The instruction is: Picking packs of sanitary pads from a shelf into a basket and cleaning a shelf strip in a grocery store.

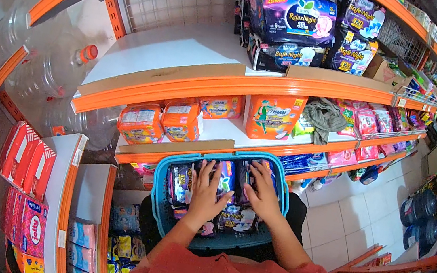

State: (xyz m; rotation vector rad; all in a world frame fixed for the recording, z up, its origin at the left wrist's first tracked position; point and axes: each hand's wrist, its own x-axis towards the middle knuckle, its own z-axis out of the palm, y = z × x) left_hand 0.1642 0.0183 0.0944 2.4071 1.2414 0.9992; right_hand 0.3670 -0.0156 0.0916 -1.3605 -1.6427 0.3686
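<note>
A blue plastic basket with dark packs of sanitary pads in it rests in front of me, against the shelf's orange edge. Over the packs at its left and middle lies my left hand, fingers spread. My right hand rests on a dark pack at the basket's right side, its fingers also apart. Neither hand is closed round a pack. A purple Charm Safe Night pack lies below and between the hands. Stacked on the upper shelf are a Laurier RelaxNight pack and several Charm packs.
Orange Charm packs stand on the lower shelf, with a grey cloth to their right. Large clear bottles lie at the left. Red tissue packs fill a side shelf. Blue water jugs stand on the tiled floor at right.
</note>
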